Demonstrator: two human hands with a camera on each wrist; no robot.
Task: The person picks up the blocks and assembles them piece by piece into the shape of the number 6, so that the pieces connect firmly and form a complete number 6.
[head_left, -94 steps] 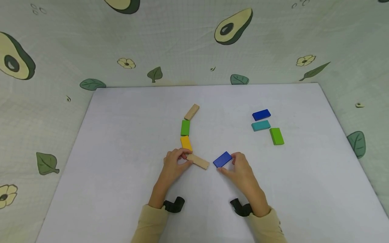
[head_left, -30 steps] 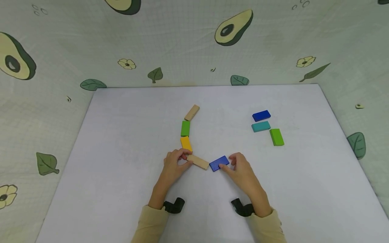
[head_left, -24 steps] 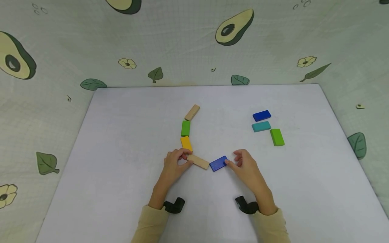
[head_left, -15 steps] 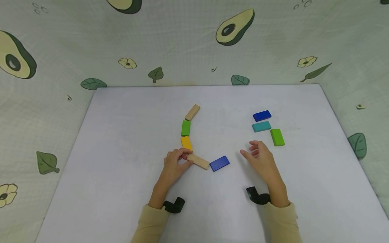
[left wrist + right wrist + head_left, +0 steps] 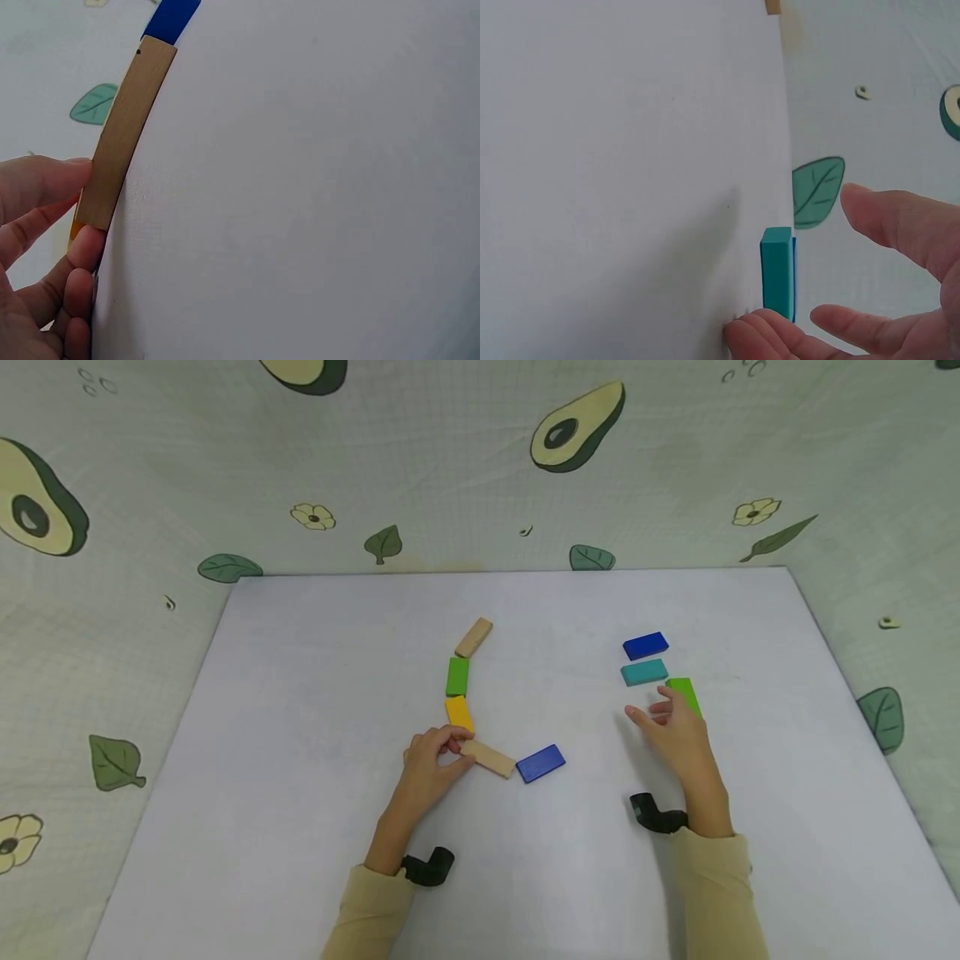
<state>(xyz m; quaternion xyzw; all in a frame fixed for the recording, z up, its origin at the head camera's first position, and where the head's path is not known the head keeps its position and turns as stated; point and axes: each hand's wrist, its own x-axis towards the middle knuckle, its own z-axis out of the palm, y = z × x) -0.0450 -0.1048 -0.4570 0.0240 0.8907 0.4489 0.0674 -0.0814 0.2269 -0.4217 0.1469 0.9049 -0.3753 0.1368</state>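
My left hand (image 5: 427, 768) pinches the left end of a plain wooden block (image 5: 489, 759) lying flat on the white table; in the left wrist view, thumb and fingertips are at that block (image 5: 127, 135). A blue block (image 5: 541, 763) lies end to end with its right end. Beyond the left fingers, a yellow block (image 5: 459, 712), a green block (image 5: 457, 677) and another wooden block (image 5: 474, 637) continue the curved row. Thumb and fingers spread, my right hand (image 5: 678, 739) hovers empty near a teal block (image 5: 644, 672) and partly covers a light green block (image 5: 686, 692).
A dark blue block (image 5: 646, 646) lies just behind the teal one, at the right. The white tabletop (image 5: 300, 693) ends at its far edge against a cloth (image 5: 450, 460) printed with avocados and leaves. Each wrist wears a black camera mount (image 5: 431, 867).
The right hand slid the blue block to the wooden block's end, let go of it, and moved right and away toward the light green block. The left hand stays put.
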